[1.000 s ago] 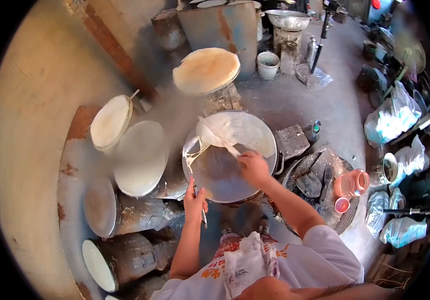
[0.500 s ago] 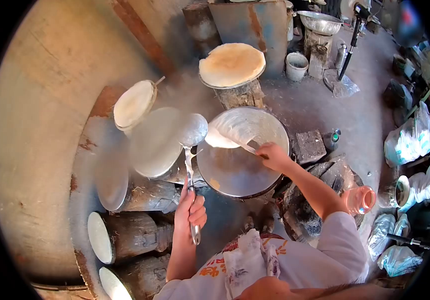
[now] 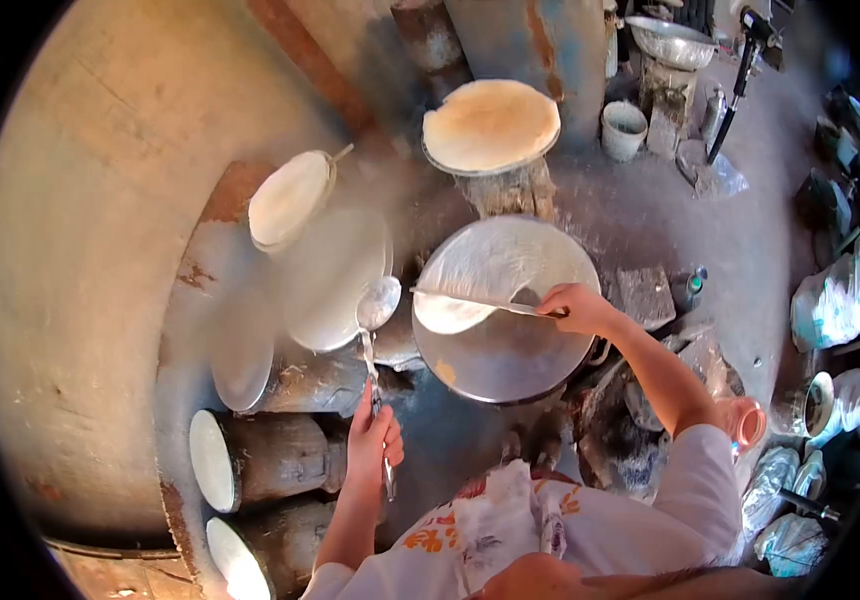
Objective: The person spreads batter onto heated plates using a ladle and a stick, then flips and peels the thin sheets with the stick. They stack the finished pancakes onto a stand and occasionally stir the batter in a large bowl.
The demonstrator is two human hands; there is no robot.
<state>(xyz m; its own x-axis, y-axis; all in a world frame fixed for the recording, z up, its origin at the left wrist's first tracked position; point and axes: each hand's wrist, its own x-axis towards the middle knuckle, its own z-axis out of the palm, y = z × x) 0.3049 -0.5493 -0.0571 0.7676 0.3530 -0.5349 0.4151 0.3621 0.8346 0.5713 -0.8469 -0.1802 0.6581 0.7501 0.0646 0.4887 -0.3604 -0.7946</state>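
Observation:
My left hand [image 3: 375, 440] is closed around the handle of a metal ladle [image 3: 379, 303]. The ladle's bowl is up, coated with white batter, beside the left edge of a wide round griddle [image 3: 525, 365]. In my right hand [image 3: 580, 308] is the end of a long, thin, flat spreader [image 3: 460, 297], reaching leftward over the griddle. White batter [image 3: 448, 315] lies pooled on the griddle's left part, touching or just under the spreader's blade. A thin streaked layer covers the griddle's far part, while its near part shows bare metal.
A large thin pancake [image 3: 491, 125] rests on a round stand behind the griddle. Another pancake [image 3: 290, 200] leans at the left, near steaming round lids [image 3: 340, 290]. A pink jar [image 3: 740, 424] stands at the right, near stones. Plastic bags [image 3: 840, 300] line the right side.
The spreader has swung from slanting to nearly level across the batter. The ladle has lowered slightly, away from the griddle's edge. The whole view has shifted a little.

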